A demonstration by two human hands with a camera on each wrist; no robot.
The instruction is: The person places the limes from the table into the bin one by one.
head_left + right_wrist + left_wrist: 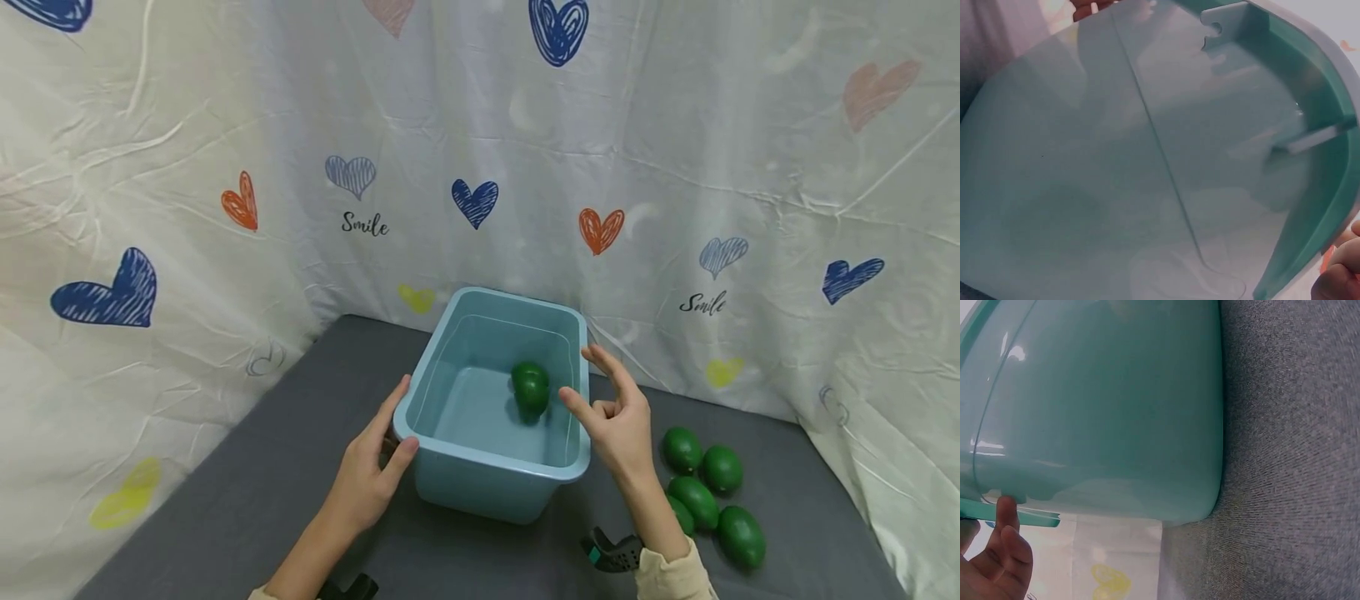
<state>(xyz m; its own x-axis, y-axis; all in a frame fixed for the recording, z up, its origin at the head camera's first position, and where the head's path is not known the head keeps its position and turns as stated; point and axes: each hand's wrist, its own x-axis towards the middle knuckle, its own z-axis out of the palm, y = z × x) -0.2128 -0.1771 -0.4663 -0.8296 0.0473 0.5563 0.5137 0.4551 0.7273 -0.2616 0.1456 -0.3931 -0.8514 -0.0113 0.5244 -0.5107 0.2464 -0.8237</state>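
A light blue plastic bin (487,457) stands on the dark tabletop, angled slightly. Two glossy dark green oval fruits (531,392) lie together inside, towards its right wall. My left hand (366,479) grips the near left corner, its thumb over the rim and its fingers along the outer side; in the left wrist view, the fingers (1010,550) reach under the rim's lip. At the right rim, my right hand (621,425) has thumb and index finger spread apart, with the thumb overlapping the bin's inside. The right wrist view shows its fingers (1338,275) beside the rim.
Several more green oval fruits (696,502) sit on the grey tabletop (810,533) right of the bin, close to my right forearm. Behind the table hangs a white curtain (420,108) printed with hearts. A black strap device (613,552) is on my right wrist.
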